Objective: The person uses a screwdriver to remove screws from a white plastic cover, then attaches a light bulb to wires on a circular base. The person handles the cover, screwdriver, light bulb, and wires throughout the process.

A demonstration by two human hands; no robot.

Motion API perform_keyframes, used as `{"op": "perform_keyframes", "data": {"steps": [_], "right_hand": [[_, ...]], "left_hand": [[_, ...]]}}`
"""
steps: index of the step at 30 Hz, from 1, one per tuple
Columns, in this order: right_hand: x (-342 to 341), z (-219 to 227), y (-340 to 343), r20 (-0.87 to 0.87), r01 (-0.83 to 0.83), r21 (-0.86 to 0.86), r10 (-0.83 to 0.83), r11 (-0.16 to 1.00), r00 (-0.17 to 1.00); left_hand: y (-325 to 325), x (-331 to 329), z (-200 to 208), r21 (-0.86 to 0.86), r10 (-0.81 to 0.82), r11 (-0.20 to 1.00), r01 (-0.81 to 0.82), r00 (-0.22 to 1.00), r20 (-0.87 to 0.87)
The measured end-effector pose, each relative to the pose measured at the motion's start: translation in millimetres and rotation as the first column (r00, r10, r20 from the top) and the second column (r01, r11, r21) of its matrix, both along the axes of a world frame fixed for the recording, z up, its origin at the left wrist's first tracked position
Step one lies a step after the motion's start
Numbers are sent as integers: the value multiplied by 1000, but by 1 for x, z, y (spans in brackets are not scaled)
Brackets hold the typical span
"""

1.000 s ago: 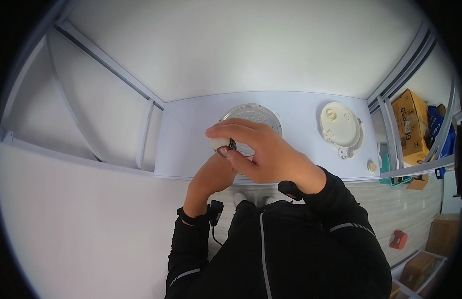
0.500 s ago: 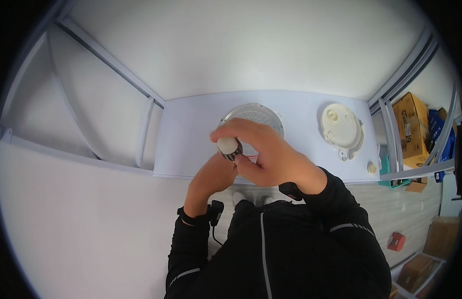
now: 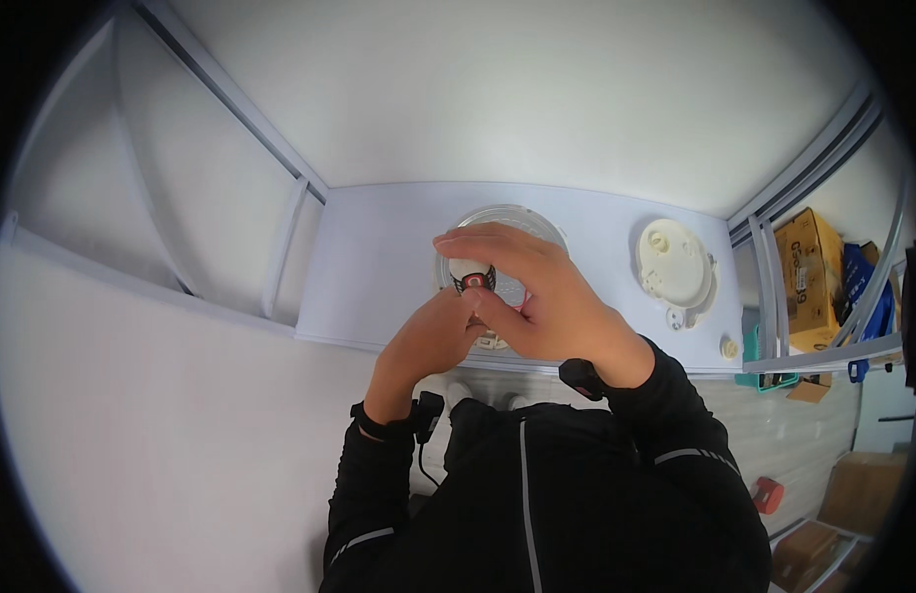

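Observation:
Over the bench, my right hand [image 3: 537, 292] is closed around a white-capped tool with a dark ribbed band and a red mark [image 3: 472, 275]. Its lower end is hidden, so I cannot tell its exact kind. My left hand [image 3: 428, 336] is closed just below, touching or almost touching the right thumb; what its fingers grip is hidden. Behind and under both hands lies a clear round disc [image 3: 522, 216] with a patterned surface. A small cream-coloured part [image 3: 491, 341] peeks out below the hands near the bench's front edge.
On the right of the white bench [image 3: 379, 237] sits a cream round plastic housing [image 3: 680, 267] with small fittings. A small cream cap [image 3: 729, 348] lies near the front right corner. Metal frame posts bound both sides. Beyond the right one are a cardboard box [image 3: 809, 277] and a teal basket [image 3: 769, 381].
The tool has turned more upright, its red mark now facing me. Both hands have shifted slightly right and stay close together. The small cream part now shows below them.

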State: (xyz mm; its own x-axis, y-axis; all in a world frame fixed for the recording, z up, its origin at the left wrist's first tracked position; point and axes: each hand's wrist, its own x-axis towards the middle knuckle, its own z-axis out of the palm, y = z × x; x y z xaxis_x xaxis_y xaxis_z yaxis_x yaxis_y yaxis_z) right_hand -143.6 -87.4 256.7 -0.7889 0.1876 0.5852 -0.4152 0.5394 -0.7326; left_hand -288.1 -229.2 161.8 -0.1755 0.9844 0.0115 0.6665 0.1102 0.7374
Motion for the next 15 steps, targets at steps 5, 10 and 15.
{"op": "perform_keyframes", "data": {"steps": [5, 10, 15], "right_hand": [[0, 0, 2, 17, 0, 28, 0, 1000, 1000], [6, -1, 6, 6, 18, -13, -18, 1000, 1000], [9, -2, 10, 24, 53, -38, -52, 998, 998]], "left_hand": [[-5, -4, -12, 23, -12, 1000, 13, 999, -41], [-4, 5, 28, -82, -47, 995, 51, 998, 50], [1, 8, 28, -76, -12, 997, 16, 999, 50]]}}
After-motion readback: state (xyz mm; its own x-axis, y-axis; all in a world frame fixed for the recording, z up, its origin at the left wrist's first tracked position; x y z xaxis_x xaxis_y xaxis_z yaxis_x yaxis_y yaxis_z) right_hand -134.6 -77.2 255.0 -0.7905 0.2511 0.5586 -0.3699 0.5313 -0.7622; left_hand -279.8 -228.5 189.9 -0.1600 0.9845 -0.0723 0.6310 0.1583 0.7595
